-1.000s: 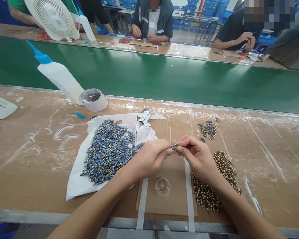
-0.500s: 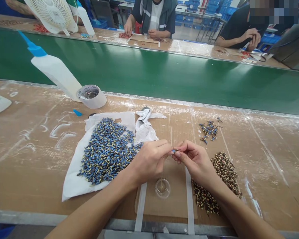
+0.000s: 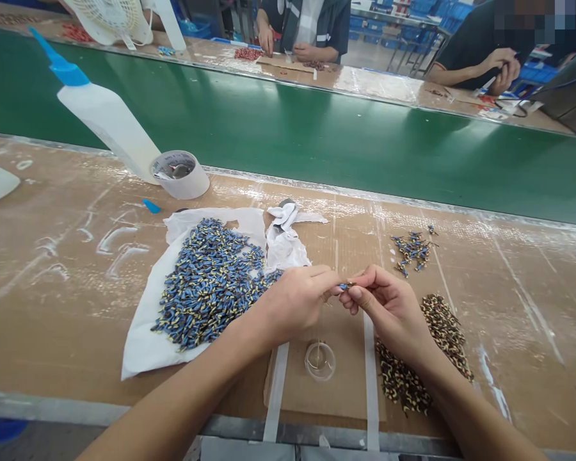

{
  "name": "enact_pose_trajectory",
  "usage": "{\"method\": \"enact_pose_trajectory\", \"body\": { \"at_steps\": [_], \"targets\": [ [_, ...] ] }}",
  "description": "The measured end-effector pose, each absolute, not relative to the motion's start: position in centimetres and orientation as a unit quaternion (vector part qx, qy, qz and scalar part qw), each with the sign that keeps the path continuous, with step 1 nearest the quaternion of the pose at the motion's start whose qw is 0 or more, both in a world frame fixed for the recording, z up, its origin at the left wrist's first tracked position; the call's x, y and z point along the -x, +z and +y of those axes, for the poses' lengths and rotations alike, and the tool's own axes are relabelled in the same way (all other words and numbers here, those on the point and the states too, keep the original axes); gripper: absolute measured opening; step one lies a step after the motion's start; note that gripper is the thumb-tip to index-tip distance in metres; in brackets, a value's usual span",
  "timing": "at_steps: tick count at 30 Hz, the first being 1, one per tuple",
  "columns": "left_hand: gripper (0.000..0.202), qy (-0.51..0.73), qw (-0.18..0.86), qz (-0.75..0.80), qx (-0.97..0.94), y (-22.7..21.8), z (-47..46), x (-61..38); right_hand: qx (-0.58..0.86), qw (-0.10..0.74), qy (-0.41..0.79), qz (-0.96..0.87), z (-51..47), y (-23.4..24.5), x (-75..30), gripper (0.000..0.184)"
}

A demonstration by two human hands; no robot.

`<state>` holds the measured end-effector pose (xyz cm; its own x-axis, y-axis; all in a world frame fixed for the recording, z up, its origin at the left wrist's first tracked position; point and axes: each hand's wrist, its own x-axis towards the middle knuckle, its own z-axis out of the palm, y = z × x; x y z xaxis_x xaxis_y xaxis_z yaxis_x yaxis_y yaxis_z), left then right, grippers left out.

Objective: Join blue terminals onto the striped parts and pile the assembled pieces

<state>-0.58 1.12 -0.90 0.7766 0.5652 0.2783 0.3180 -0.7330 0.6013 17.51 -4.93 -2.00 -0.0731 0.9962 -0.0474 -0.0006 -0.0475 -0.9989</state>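
Observation:
My left hand [image 3: 295, 299] and my right hand [image 3: 388, 307] meet above a taped cardboard pad [image 3: 336, 384], both pinching one small blue part [image 3: 344, 286] between fingertips. A big heap of blue and yellow parts [image 3: 211, 282] lies on a white plastic sheet [image 3: 144, 346] to the left. Under my right wrist lies a heap of dark brown and yellow parts [image 3: 441, 333]. A small cluster of blue parts [image 3: 413, 250] sits further back on the right. A small clear round dish [image 3: 319, 360] rests on the pad below my hands.
A white squeeze bottle with a blue nozzle [image 3: 105, 118] leans on a roll of tape [image 3: 181, 174] at back left. Beyond runs a green conveyor belt [image 3: 317, 141]. Other people [image 3: 307, 29] work across it, beside a white fan [image 3: 112, 19].
My hands stay together pinching the small part, fingers shifting slightly. The view has tilted down and shifted a little; nothing on the table has moved.

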Motion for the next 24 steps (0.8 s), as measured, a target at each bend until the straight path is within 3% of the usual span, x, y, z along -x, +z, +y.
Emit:
{"method": "enact_pose_trajectory", "body": {
  "at_steps": [24],
  "targets": [
    [0.024, 0.164, 0.181, 0.246, -0.938, -1.07, 1.08, 0.61, 0.487, 0.446, 0.552, -0.509, -5.22, -2.05, -16.64, 0.017]
  ]
}}
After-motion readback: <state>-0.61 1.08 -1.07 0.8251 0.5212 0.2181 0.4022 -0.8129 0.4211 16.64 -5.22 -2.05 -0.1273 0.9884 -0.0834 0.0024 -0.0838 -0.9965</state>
